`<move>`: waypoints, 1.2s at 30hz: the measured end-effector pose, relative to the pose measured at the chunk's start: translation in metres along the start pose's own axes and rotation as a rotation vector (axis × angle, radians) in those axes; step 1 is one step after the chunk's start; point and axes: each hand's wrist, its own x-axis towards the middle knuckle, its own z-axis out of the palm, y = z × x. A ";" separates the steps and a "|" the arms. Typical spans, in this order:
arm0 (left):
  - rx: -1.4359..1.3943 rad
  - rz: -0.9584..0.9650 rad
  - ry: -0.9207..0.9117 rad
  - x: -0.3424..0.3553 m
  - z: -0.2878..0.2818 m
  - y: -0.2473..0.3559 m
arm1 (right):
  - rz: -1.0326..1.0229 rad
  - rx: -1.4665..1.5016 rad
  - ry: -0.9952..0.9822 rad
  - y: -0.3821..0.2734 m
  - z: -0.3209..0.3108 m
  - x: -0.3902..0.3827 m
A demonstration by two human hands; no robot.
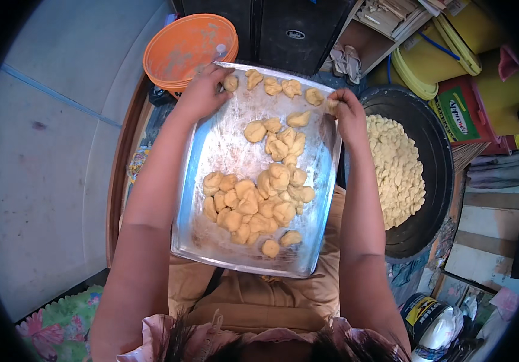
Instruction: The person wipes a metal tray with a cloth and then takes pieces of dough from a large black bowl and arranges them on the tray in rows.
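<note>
A large dented metal tray (193, 181) rests over my lap, covered with lumps of pale yellow dough (247, 205), bunched in the lower half and scattered along the far edge. My left hand (208, 87) grips the tray's upper left corner, fingers over the rim beside a single dough ball (230, 83). My right hand (347, 114) is closed at the upper right edge of the tray, with a small pale lump at its fingertips; whether it pinches that lump or only the rim is unclear. To the right stands a wide black basin (425, 211) holding a heap of small dough pieces (395, 175).
An orange bucket (178, 51) stands beyond the left corner. Behind are a black cabinet (289, 42), shelves with shoes (345, 63), and stacked yellow buckets (428, 72). A pale panel (48, 181) borders the left; a dark tub (422, 320) sits lower right.
</note>
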 end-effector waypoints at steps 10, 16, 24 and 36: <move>0.301 0.192 0.188 0.014 0.024 -0.003 | -0.020 -0.569 -0.029 -0.012 0.020 0.015; 0.374 0.367 0.276 -0.008 0.022 0.022 | 0.109 -0.240 0.032 -0.036 0.020 -0.007; -0.015 0.139 -0.088 -0.054 0.016 0.016 | -0.148 -0.281 -0.268 -0.028 0.050 -0.018; 0.249 0.319 0.175 -0.034 0.017 0.010 | -0.253 -0.467 -0.264 -0.056 0.081 -0.007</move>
